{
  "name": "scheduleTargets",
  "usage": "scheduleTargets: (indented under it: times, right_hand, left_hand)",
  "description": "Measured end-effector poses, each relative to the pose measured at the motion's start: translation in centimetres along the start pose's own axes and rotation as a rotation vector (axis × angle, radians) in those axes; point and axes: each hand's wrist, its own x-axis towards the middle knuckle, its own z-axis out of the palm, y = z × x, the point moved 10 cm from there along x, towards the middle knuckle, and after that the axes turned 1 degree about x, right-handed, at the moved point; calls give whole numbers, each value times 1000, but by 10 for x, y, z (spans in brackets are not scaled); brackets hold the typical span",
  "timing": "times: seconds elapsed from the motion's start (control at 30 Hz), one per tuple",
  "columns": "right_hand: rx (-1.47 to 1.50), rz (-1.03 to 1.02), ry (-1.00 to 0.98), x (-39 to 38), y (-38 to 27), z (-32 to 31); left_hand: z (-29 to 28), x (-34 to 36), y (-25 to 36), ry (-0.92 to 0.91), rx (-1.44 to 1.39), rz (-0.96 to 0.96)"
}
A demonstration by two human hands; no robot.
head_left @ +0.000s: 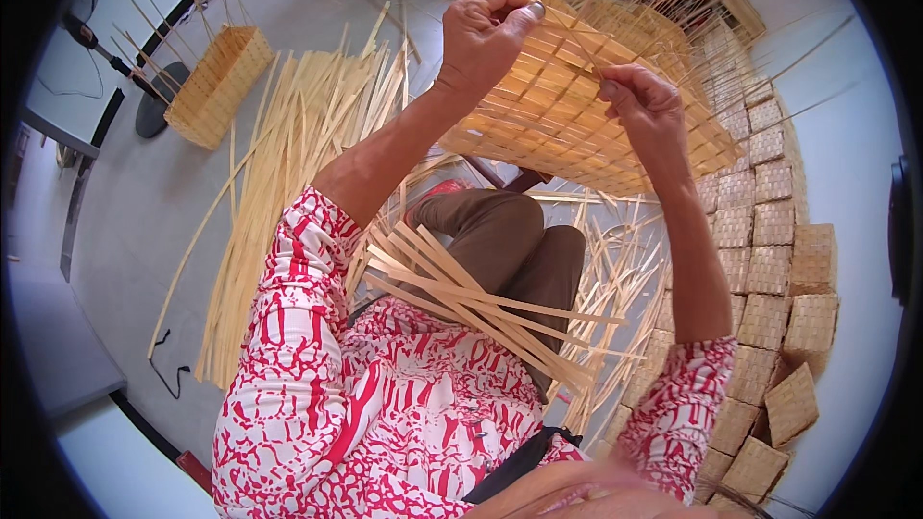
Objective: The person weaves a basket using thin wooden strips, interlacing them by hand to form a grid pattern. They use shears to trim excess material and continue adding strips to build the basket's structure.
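A large woven basket (553, 111) of pale bamboo-like strips is in front of me, its slatted side facing me and loose strip ends standing out around it. At its upper left edge my left hand (486, 43) is closed, thumb and fingers pinching a thin strip. My right hand (646, 108) pinches at the right part of the same edge, its fingertips closed on a thin strip. Whether both hold one and the same strip I cannot tell. Across my lap lies a bunch of loose flat strips (481, 293).
A long heap of strips (288, 163) covers the floor at the left. Beyond it stands a small woven basket (221, 86) with upright ends, near a fan's round base (162, 101). Stacked small woven boxes (764, 221) line the right wall. More strips (615, 279) are scattered beside my knees.
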Motion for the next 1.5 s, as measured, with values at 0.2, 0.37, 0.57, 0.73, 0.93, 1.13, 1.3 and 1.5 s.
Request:
scheduleTargets:
  times: [0.2, 0.37, 0.57, 0.73, 0.93, 1.13, 1.3, 1.5]
  right_hand:
    - [350, 54, 77, -2, 26, 14]
    - [292, -9, 70, 2, 13, 8]
    - [171, 13, 110, -3, 21, -4]
    - [449, 29, 255, -36, 12, 6]
    - [679, -7, 419, -52, 1, 40]
    - [574, -126, 202, -33, 10, 19]
    - [949, 414, -125, -66, 34, 116]
    - [-127, -196, 93, -69, -3, 46]
  left_hand:
    - [-5, -10, 59, 12, 548, 455]
    - [66, -59, 107, -286, 924, 1161]
    - [92, -52, 91, -434, 1003, 1149]
    - [98, -45, 91, -360, 983, 1069]
    - [80, -26, 94, -288, 712, 793]
    - [68, -6, 63, -538, 384, 289]
    - [75, 17, 67, -502, 72, 95]
    - [82, -8, 90, -632, 430, 444]
